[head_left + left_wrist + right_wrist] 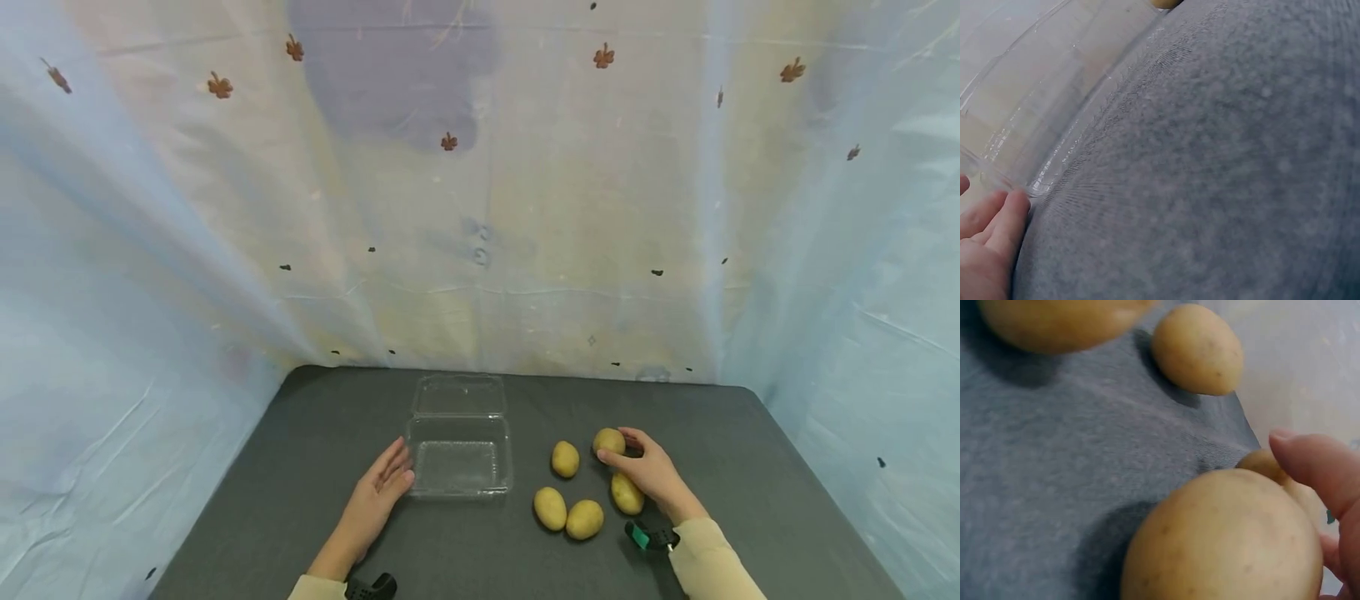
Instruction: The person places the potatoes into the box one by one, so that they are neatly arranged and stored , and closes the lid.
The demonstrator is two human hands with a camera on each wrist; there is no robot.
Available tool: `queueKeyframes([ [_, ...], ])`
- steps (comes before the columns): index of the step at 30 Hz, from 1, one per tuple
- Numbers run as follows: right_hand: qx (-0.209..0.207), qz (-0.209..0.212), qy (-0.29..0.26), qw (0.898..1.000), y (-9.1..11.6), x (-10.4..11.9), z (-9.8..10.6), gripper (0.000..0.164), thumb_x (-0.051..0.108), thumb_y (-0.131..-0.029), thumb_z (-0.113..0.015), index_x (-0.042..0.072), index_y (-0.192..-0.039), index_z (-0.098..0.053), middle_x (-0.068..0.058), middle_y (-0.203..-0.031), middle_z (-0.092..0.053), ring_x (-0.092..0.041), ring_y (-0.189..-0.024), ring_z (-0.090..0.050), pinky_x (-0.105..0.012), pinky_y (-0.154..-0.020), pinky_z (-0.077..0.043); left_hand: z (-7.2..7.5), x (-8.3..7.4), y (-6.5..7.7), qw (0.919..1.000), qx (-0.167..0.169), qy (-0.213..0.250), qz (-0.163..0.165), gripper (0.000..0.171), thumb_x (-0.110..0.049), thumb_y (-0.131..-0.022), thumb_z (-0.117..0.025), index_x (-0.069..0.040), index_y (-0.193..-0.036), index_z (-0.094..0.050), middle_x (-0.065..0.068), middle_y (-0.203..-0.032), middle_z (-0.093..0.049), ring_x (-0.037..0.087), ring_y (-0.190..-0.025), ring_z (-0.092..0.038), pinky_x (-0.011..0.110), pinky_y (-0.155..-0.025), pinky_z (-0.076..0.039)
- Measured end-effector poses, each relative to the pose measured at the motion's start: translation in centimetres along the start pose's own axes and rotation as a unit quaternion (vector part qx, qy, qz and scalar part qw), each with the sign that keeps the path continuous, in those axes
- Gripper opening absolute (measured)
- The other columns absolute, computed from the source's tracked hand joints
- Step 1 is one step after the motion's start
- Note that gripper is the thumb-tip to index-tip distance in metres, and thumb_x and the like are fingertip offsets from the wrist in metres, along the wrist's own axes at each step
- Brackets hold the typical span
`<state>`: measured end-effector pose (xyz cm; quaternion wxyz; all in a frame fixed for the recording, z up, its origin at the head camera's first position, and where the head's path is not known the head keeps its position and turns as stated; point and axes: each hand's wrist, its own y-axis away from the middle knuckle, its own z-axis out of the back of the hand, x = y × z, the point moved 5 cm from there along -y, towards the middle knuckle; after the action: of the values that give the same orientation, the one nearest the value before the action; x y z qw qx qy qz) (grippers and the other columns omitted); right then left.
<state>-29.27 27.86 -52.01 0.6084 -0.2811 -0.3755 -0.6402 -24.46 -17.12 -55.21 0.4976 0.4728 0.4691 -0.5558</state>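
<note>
A clear plastic clamshell container point(459, 492) stands on the table with its lid point(460, 395) raised at the back. My left hand point(373, 500) is at its left wall, fingers extended and fingertips right at the side, as the left wrist view also shows. Farther right, my right hand point(651, 473) holds the farthest potato point(608, 441) between thumb and fingers. In the right wrist view the thumb point(1316, 465) partly covers that potato point(1260, 462). Just under the right palm lies another potato point(626, 494), large in the right wrist view.
A potato point(565, 459) lies between the container and the right hand. Nearer to me, two more potatoes, one on the left point(551, 508) and one on the right point(585, 520), lie side by side. A patterned curtain point(480, 208) hangs behind the grey table point(300, 467).
</note>
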Motion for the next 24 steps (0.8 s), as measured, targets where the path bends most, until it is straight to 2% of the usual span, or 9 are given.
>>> queueKeyframes([
  [8,-0.003,-0.013,-0.02,1.0,-0.34,-0.63,-0.24,0.083,0.052,-0.082,-0.073,0.01,-0.145,-0.038,-0.02,-0.144,-0.039,-0.04,-0.128,-0.038,-0.057,-0.099,-0.036,-0.18,0.41,-0.16,0.9998,-0.006,0.016,-0.003,0.061,-0.028,-0.096,-0.063,-0.021,-0.149,-0.035,0.01,-0.148,-0.041,0.024,-0.136,-0.039,0.028,-0.105,-0.036],
  [14,-0.004,-0.028,-0.036,0.999,-0.45,-0.75,-0.53,0.08,0.053,-0.081,-0.074,0.011,-0.142,-0.041,-0.017,-0.142,-0.04,-0.035,-0.12,-0.044,-0.049,-0.09,-0.043,0.0,0.43,-0.11,0.9997,0.001,0.024,-0.004,0.061,-0.025,-0.097,-0.062,-0.02,-0.15,-0.034,0.01,-0.149,-0.04,0.025,-0.136,-0.039,0.027,-0.105,-0.037],
  [24,-0.011,-0.046,-0.057,0.997,-0.69,-0.9,-0.29,0.078,0.051,-0.082,-0.073,0.01,-0.141,-0.042,-0.017,-0.132,-0.046,-0.03,-0.108,-0.051,-0.041,-0.084,-0.047,-0.14,-0.22,0.3,0.9994,0.014,0.03,-0.007,0.061,-0.023,-0.097,-0.061,-0.018,-0.151,-0.033,0.01,-0.149,-0.041,0.024,-0.135,-0.04,0.02,-0.102,-0.038],
])
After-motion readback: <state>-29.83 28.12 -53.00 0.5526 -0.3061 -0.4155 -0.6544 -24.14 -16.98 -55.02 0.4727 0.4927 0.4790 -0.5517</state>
